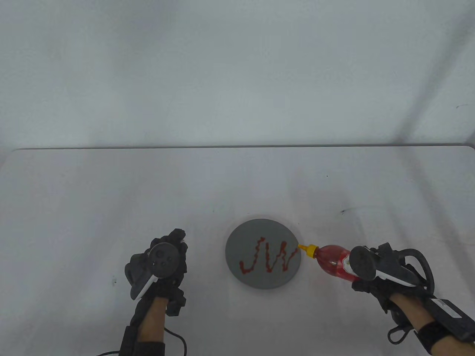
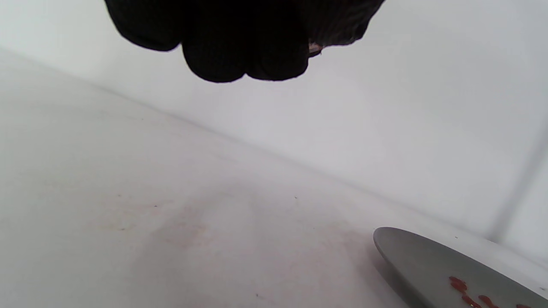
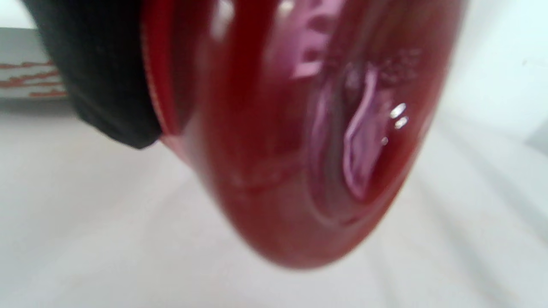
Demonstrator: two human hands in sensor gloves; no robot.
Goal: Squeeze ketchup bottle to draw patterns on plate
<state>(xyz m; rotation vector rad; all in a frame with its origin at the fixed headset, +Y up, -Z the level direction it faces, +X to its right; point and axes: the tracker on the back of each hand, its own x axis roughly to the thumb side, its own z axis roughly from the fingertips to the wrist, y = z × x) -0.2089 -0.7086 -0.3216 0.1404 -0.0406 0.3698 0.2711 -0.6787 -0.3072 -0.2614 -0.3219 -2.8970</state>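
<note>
Right hand (image 1: 374, 272), forearm entering from the table's near right corner, grips the bottle (image 1: 334, 259) round its body; bottle held nearly level, yellow nozzle (image 1: 306, 249) pointing left, tip at the plate's right rim. Right wrist view: one gloved finger (image 3: 102, 77) wrapped against the red bottle wall. Left hand (image 1: 159, 265) rests knuckles-up near the table's front edge, left of the plate (image 1: 245, 237) and clear of it, fingers (image 2: 239, 47) curled under, holding nothing. Grey plate sits near the front edge, centre, carrying a red zigzag line (image 1: 269, 257).
</note>
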